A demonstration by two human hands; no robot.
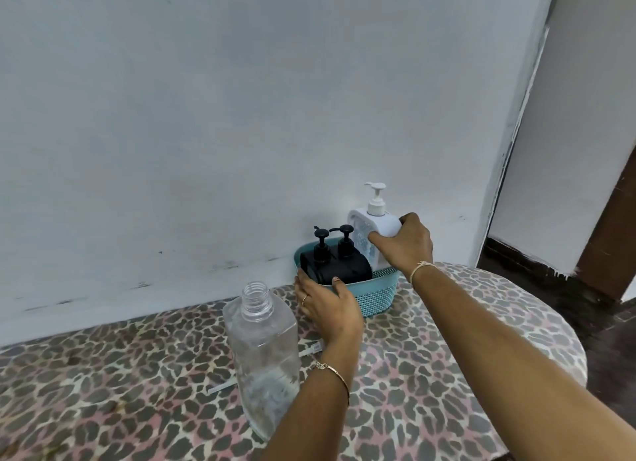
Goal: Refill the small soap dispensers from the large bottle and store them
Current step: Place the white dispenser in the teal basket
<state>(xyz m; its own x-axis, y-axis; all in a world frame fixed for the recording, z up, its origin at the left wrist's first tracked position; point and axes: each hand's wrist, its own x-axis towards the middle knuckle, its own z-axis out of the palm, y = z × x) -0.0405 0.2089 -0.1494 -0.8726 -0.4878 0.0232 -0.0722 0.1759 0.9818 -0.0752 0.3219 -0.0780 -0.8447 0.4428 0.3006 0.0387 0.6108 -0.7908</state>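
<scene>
The right hand (pixel 404 245) was clenched around the white dispenser (pixel 375 223), thumb on its near face and fingers wrapped round the far side just under the pump. The dispenser stood upright at the right end of the teal basket (pixel 378 295), its lower part below the rim; whether it rested on the bottom could not be told. Just to its left, inside the same basket, sat the two black dispensers (pixel 335 271), side by side with their pumps up.

The left hand (pixel 327 305) grasped the basket at its near left side, palm against the outer wall and thumb hooked over the rim, close to the black dispensers. The basket sat on the worktop (pixel 120 374), which had a leopard-print cover, up against the pale wall (pixel 241 116).

The large bottle (pixel 263 357), clear and uncapped, stood upright on the worktop just left of the left forearm, nearer the person than the basket and apart from it. A thin white tube (pixel 220 388) lay on the cover beside the bottle's left side.
</scene>
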